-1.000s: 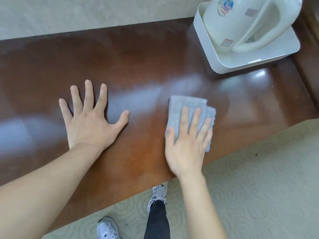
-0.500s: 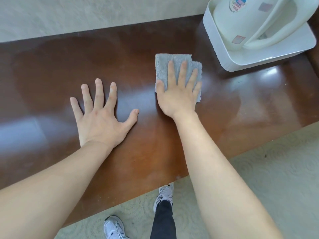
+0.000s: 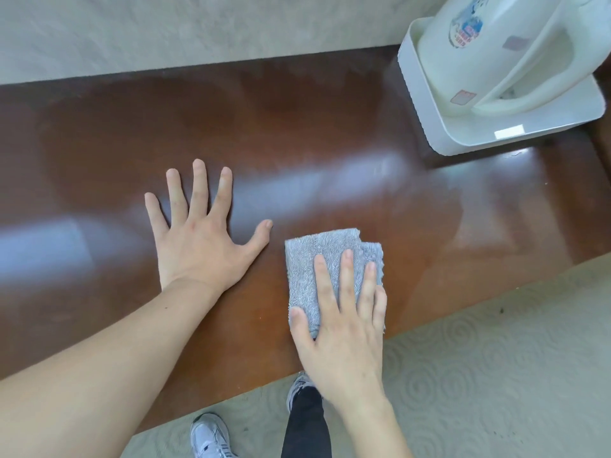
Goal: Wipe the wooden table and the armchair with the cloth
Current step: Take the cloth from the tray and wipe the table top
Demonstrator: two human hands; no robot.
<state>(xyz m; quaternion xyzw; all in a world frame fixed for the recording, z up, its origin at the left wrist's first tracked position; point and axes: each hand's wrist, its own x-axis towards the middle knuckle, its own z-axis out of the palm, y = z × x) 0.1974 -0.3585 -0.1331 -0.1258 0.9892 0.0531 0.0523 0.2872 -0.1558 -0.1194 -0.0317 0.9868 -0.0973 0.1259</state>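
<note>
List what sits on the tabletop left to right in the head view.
left hand flat with fingers spread → grey cloth under the right hand → white tray holding the white kettle, at the wooden table's far right.

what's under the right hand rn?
The grey cloth, folded, pressed flat by the right hand onto the wooden table near its front edge. The cloth's near part and the wood beneath are covered.
</note>
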